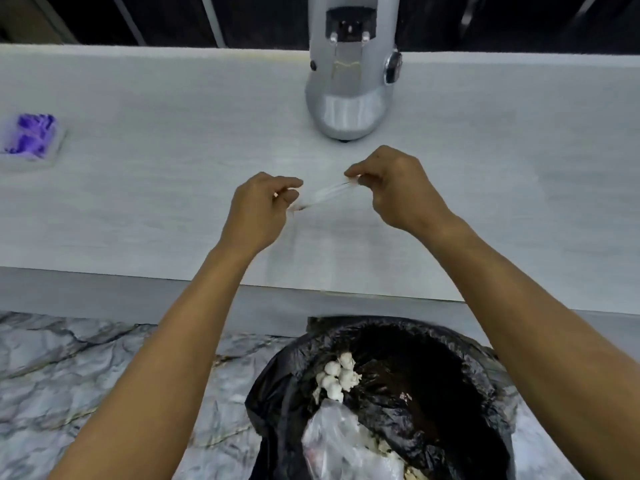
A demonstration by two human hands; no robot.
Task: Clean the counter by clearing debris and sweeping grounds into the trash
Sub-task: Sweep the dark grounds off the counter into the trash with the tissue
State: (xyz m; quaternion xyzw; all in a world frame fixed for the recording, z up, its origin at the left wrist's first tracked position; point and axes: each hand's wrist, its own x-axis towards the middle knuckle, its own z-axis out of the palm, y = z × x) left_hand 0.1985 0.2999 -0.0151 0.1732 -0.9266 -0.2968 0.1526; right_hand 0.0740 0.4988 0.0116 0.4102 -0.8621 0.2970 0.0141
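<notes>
Your biggest risk is the pale, matte counter point(138, 209) itself: anything dropped lands back on the surface you're clearing. Below its front edge the trash bin point(398, 403), lined with crinkled glossy black plastic, sits open and slightly to your right, already holding white lumps and a crumpled clear bag. The smooth silver grinder point(349, 81) stands upright just beyond your hands, so a wide swing could knock it. Your left hand point(258, 209) and right hand point(394, 188) are apart, each pinching one end of a thin, translucent film strip point(323, 195) stretched between them above the counter. It looks light and clingy; release too early and it may stick to your fingers or drift past the bin
</notes>
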